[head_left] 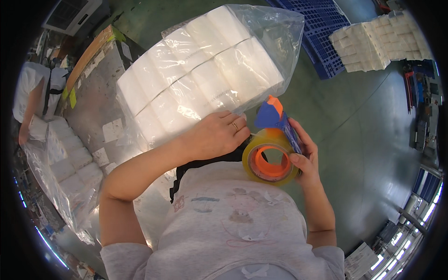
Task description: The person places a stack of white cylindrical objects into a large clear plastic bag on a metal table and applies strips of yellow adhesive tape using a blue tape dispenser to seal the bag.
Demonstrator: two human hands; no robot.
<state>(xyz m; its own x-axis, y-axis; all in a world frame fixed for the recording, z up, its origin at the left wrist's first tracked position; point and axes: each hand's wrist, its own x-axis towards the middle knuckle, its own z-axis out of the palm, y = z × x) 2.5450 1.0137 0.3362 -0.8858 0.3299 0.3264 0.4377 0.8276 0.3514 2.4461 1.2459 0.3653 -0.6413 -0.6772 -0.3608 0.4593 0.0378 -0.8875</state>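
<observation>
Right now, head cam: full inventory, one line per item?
Bag of tissue rolls: 1, clear plastic over white rolls, on table centre, under left hand.
Tape dispenser: 1, blue and orange with clear-yellowish tape, in right hand.
Second bag of rolls: 1, clear and white, far left.
Table: 1, grey metal, paper scraps stuck on it.
Pallet: 1, blue, top.
Stacked rolls: 1 pile, white, top right.
Co-worker: 1, white top, left edge.
Left hand: ringed, on bag.
Right hand: grip on dispenser.
</observation>
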